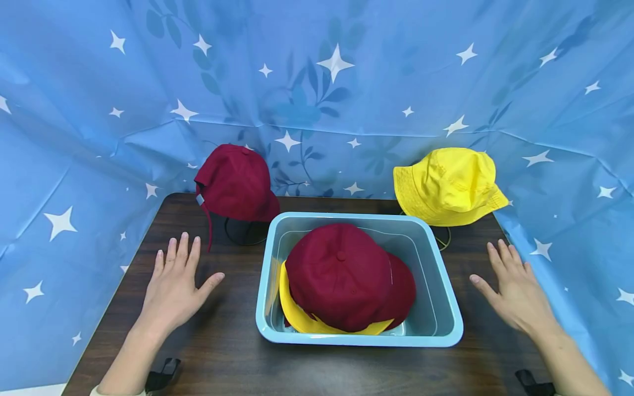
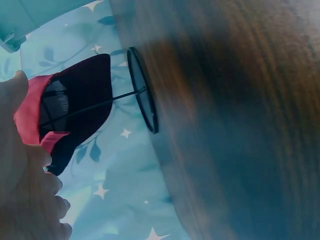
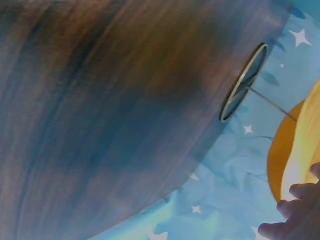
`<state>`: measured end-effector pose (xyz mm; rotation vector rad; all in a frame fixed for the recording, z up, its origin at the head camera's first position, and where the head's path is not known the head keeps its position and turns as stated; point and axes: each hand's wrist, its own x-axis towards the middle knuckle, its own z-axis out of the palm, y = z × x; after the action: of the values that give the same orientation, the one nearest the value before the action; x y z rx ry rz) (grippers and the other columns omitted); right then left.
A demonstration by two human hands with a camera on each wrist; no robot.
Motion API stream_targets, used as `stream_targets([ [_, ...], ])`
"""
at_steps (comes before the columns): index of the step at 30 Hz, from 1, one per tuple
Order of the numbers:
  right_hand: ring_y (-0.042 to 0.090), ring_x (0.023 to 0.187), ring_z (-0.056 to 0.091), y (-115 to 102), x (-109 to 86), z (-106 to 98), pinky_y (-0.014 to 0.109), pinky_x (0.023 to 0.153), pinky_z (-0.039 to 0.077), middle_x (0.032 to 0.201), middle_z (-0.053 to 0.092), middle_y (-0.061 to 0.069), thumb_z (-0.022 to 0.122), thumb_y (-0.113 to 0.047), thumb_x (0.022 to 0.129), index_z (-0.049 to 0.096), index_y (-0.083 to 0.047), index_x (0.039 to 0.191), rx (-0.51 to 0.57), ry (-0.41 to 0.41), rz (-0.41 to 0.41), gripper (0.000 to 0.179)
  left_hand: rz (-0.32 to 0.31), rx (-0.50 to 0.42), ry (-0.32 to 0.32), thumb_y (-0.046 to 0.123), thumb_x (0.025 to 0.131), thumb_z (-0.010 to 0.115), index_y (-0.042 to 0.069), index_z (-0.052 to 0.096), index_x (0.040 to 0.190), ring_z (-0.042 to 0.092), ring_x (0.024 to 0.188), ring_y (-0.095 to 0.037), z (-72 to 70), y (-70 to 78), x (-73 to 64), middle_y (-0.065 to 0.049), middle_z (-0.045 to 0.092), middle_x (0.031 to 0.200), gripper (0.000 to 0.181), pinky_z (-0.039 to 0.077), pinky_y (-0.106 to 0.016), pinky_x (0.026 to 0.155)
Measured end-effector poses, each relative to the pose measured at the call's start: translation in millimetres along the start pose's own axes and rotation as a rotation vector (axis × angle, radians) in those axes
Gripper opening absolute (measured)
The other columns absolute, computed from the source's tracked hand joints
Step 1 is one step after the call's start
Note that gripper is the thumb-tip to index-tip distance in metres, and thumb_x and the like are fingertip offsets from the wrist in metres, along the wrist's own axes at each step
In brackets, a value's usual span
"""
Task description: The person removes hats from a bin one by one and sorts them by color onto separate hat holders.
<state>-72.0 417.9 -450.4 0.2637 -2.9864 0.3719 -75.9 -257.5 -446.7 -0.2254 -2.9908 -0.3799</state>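
Observation:
My left hand (image 1: 173, 291) is spread over the left side of the dark wooden table, fingers straight and holding nothing. Beyond its fingertips, a dark red cap (image 1: 235, 181) hangs on a black wire stand (image 2: 142, 90). On the right side my right hand (image 1: 517, 291) is spread too, nothing in it. A yellow bucket hat (image 1: 451, 184) sits on a thin metal stand (image 3: 245, 82) behind that hand. Between the hands stands a light blue plastic bin (image 1: 359, 340). Inside it, a dark red cap (image 1: 339, 275) lies over a yellow hat (image 1: 302, 316), most of which is hidden.
A blue cloth (image 1: 317, 104) with white stars and leaf prints hangs behind the table and down both sides. Dark wooden tabletop (image 1: 307, 368) shows in front of the bin. Black straps (image 1: 163, 374) show at both wrists.

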Motion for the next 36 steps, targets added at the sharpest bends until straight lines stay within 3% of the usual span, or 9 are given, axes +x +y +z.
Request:
stream_targets([
  [13,0.044,0.159,-0.004,-16,4.2,-27,0.06,0.125,-0.008,0.172,0.004,0.028,0.056,-0.04,0.106,0.011,0.001,0.166,0.007,0.053,-0.055,0.085,0.041,-0.004,0.028,0.062,0.099,0.059,-0.002,0.019,0.165,-0.002,0.159,-0.045,-18.4,19.2,-0.1,-0.028,0.012,0.171,0.099,-0.008,-0.057,0.126],
  [18,0.043,0.159,0.006,-26,8.1,-41,0.061,0.126,0.004,0.173,0.007,0.023,0.059,-0.041,0.105,0.012,-0.004,0.167,0.004,0.076,-0.06,0.086,0.067,0.002,0.039,0.062,0.1,0.056,0.001,0.018,0.166,-0.001,0.159,-0.043,-25.3,32.6,0.7,-0.024,0.009,0.172,0.098,-0.007,-0.056,0.127],
  [22,0.047,0.156,0.02,-37,11.7,-52,0.077,0.11,0.026,0.175,0.009,0.014,0.062,-0.042,0.103,0.013,-0.011,0.169,-0.005,0.082,-0.047,0.088,0.094,0.0,0.048,0.062,0.1,0.057,0.003,0.017,0.167,0.0,0.159,-0.043,-28.1,44.1,1.3,-0.022,0.008,0.173,0.097,-0.006,-0.055,0.127],
  [26,0.059,0.139,0.041,-49,17.7,-63,0.08,0.089,0.038,0.174,0.015,0.015,0.065,-0.043,0.101,0.017,-0.012,0.169,-0.019,0.103,-0.076,0.089,0.128,-0.014,0.071,0.06,0.1,0.057,0.004,0.019,0.167,0.002,0.16,-0.042,-31.4,53.9,2.2,-0.02,0.009,0.173,0.095,-0.005,-0.055,0.127],
  [30,0.062,0.123,0.051,-60,23.5,-72,0.077,0.083,0.042,0.172,0.023,0.016,0.068,-0.042,0.099,0.022,-0.011,0.168,-0.006,0.133,-0.125,0.089,0.169,-0.039,0.087,0.059,0.101,0.056,0.005,0.019,0.167,0.003,0.16,-0.04,-34.3,62.4,3.6,-0.018,0.01,0.174,0.093,-0.004,-0.055,0.128],
  [36,0.054,0.129,0.051,-78,30.9,-81,0.073,0.085,0.043,0.171,0.029,0.013,0.074,-0.041,0.095,0.026,-0.013,0.167,0.018,0.147,-0.178,0.09,0.232,-0.082,0.125,0.057,0.101,0.057,0.005,0.024,0.166,0.007,0.161,-0.039,-34.0,74.2,6.8,-0.019,0.018,0.173,0.09,0.0,-0.055,0.128],
])
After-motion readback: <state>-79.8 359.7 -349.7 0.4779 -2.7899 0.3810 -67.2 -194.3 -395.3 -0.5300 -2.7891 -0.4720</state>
